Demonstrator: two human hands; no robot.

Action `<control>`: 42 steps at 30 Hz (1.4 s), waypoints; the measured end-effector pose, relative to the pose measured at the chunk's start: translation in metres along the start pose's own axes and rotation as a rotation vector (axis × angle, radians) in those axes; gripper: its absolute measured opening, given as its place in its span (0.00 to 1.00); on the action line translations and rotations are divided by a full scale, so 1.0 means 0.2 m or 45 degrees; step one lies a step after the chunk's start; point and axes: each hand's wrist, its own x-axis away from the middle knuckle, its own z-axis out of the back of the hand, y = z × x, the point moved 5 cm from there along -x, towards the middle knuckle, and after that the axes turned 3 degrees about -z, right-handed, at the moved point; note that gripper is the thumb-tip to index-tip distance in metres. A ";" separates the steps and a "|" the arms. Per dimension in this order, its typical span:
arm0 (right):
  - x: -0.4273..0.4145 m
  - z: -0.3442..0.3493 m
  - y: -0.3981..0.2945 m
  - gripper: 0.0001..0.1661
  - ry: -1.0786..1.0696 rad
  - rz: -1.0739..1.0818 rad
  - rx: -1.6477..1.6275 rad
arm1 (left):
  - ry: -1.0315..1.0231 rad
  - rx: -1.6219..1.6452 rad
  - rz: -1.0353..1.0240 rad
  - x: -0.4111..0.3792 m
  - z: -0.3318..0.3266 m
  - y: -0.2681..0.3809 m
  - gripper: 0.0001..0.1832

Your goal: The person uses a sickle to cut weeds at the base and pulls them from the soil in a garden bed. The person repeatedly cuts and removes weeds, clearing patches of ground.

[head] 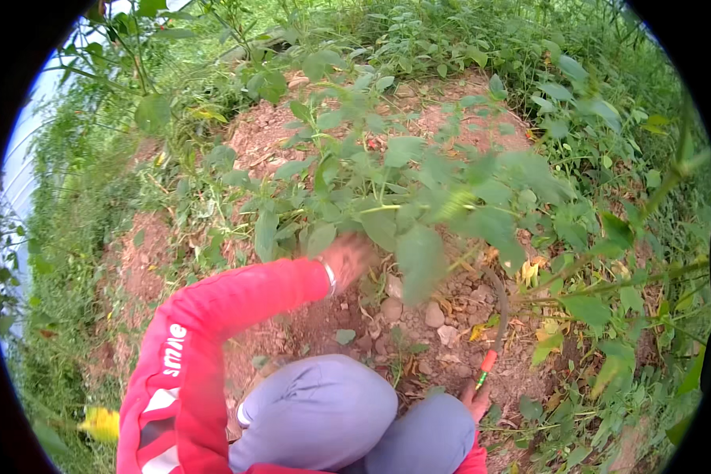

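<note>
My left hand (348,260), with a pale band at its wrist, reaches in among a leafy green plant (403,151); it is blurred and leaves hide its fingers, so I cannot tell if it grips anything. At the lower right, beside my knee, my right hand (477,400) is closed on the handle of a sickle (487,361). The handle is red-orange with a green part near my hand. The sickle's dark curved blade (503,302) points away from me over the stony soil, its tip near the low leaves.
Stones (434,314) and yellowed leaves (548,332) lie on the reddish soil. Dense weeds (77,207) grow at the left, and more greenery stands at the right and top. Leafy stems (646,275) cross close to the view at the right. Plastic sheeting (26,142) shows at the far left.
</note>
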 end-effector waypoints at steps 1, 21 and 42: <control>-0.01 0.01 0.02 0.17 0.004 0.005 -0.033 | 0.017 0.150 0.243 -0.05 -0.01 -0.15 0.19; 0.61 -0.77 -1.68 0.14 -0.445 -0.313 0.268 | 0.775 1.288 0.635 0.19 -0.93 -1.00 0.20; 0.88 -1.35 -1.34 0.26 -0.082 -0.660 0.268 | 0.370 0.735 0.516 0.32 -0.74 -1.04 0.19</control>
